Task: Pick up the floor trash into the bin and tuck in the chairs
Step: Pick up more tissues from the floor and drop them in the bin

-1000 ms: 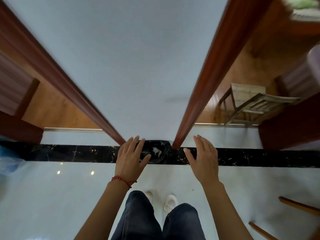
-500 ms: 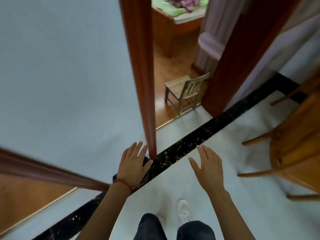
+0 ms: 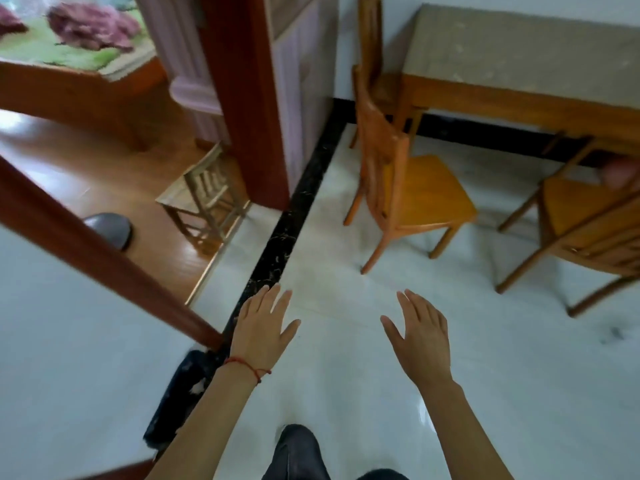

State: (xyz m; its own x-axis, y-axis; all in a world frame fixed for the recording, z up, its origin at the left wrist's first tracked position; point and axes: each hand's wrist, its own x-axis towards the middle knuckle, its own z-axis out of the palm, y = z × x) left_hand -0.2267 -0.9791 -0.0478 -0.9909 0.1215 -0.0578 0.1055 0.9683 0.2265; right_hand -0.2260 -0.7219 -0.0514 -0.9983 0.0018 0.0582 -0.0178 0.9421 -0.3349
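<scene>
My left hand [image 3: 262,326] and my right hand [image 3: 420,336] hover over the white floor, fingers spread, both empty. A black bin [image 3: 180,393] with white scraps inside sits low on the left against the wall corner, partly hidden by my left forearm. Ahead stands a wooden chair [image 3: 405,188] pulled out from the table [image 3: 519,64], its seat facing right. A second chair [image 3: 588,230] stands at the right edge, also out from the table. A third chair [image 3: 374,64] is against the table's left end. No floor trash shows.
A doorway on the left opens onto a wooden floor with a small pale chair [image 3: 204,199], a grey slipper [image 3: 109,230] and a bed [image 3: 79,57]. A red-brown door frame [image 3: 249,98] and a black floor strip [image 3: 287,230] divide the rooms.
The view has swung right: the wall and bin slid to the lower left, and the table and chairs came into view. Both hands stay spread and empty.
</scene>
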